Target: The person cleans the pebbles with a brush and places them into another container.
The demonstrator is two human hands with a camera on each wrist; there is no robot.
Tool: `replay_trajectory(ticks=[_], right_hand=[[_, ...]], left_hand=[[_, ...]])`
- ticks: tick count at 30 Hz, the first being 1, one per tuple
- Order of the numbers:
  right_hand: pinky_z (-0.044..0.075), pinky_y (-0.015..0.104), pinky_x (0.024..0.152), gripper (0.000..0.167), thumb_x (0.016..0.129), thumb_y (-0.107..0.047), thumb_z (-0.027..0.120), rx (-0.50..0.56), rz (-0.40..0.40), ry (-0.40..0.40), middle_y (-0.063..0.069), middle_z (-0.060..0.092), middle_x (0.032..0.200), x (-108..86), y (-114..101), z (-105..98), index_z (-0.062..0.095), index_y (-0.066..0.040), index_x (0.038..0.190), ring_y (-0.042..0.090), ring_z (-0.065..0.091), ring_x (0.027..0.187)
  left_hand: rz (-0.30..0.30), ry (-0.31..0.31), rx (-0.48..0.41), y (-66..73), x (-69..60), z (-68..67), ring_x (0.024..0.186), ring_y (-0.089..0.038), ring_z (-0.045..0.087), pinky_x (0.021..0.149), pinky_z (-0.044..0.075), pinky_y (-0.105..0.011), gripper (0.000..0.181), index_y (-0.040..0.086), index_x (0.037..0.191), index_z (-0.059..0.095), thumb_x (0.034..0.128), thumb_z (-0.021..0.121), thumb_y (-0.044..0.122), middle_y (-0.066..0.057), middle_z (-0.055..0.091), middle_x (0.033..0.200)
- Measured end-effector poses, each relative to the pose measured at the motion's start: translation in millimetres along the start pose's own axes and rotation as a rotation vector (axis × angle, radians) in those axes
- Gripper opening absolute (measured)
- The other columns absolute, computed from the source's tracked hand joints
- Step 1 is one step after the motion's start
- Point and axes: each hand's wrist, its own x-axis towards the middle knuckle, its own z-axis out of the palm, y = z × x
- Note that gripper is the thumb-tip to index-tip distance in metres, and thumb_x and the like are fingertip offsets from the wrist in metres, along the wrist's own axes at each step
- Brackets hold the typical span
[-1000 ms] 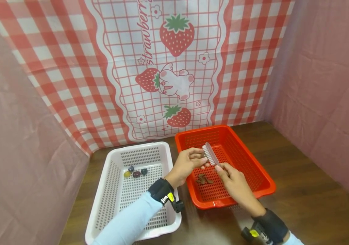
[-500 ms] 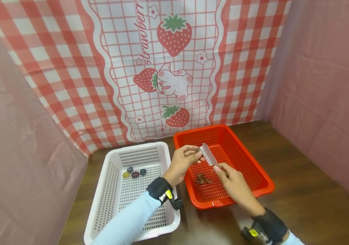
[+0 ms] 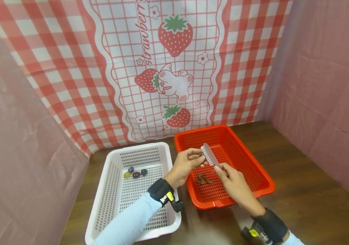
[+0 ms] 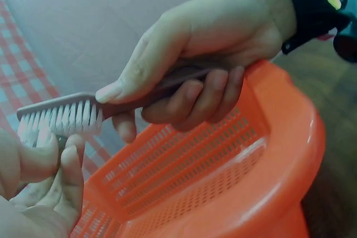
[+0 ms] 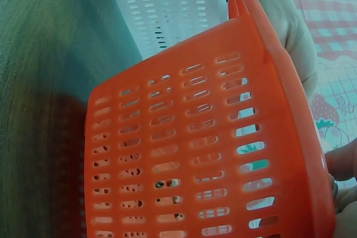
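Observation:
My right hand (image 3: pixel 235 182) grips the handle of a mauve brush (image 3: pixel 212 156) with white bristles, above the red basket. My left hand (image 3: pixel 182 166) pinches a small dark piece (image 4: pixel 61 141) between thumb and fingers, right at the bristles. Fingers hide most of that piece, so its kind cannot be told; in the left wrist view the bristles touch the fingertips around it. Below both hands, several brown curved pieces (image 3: pixel 203 179) lie on the floor of the red basket (image 3: pixel 264 182).
To the left, a white basket (image 3: pixel 102 190) holds several shiny coloured stones (image 3: pixel 136 174): yellow, dark red and bluish. Both baskets stand on a dark wooden table (image 3: pixel 309 190). A strawberry-patterned cloth (image 3: pixel 174 78) hangs behind, with pink cloth (image 3: pixel 321 85) at the sides.
My left fingers shifted slightly left and up along the bristles, then came back right and down. The brush in my right hand barely moved. The basket contents look unchanged.

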Motion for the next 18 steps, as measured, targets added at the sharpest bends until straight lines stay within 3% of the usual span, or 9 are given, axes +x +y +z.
replay_trajectory(ticks=[8, 15, 18], right_hand=[[0.036, 0.025, 0.051, 0.032, 0.107, -0.036, 0.058, 0.017, 0.015, -0.017, -0.001, 0.042, 0.070, -0.7, -0.1, -0.7, 0.068, -0.006, 0.115, 0.014, 0.043, 0.059], [0.034, 0.024, 0.050, 0.032, 0.107, -0.038, 0.058, 0.011, 0.024, -0.014, -0.002, 0.042, 0.068, -1.7, -0.1, -1.4, 0.068, -0.008, 0.113, 0.012, 0.041, 0.057], [0.034, 0.024, 0.050, 0.032, 0.107, -0.038, 0.057, 0.011, 0.016, -0.013, -0.002, 0.041, 0.068, -1.0, -0.6, -1.8, 0.068, -0.008, 0.113, 0.012, 0.040, 0.057]], left_hand=[[-0.049, 0.039, 0.061, -0.5, 0.0, 2.6, 0.091, -0.016, 0.067, 0.094, 0.058, -0.036, 0.040, -0.007, 0.136, 0.061, 0.0994, 0.068, 0.007, -0.012, 0.071, 0.107], [-0.077, -0.118, 0.000, 0.5, -0.6, 4.8, 0.087, -0.016, 0.059, 0.081, 0.055, -0.024, 0.036, -0.011, 0.140, 0.055, 0.1049, 0.054, -0.001, -0.009, 0.064, 0.103], [-0.048, -0.133, 0.040, 2.2, -0.6, 5.9, 0.089, -0.017, 0.058, 0.078, 0.054, -0.022, 0.035, -0.010, 0.139, 0.057, 0.1049, 0.053, -0.002, -0.009, 0.065, 0.105]])
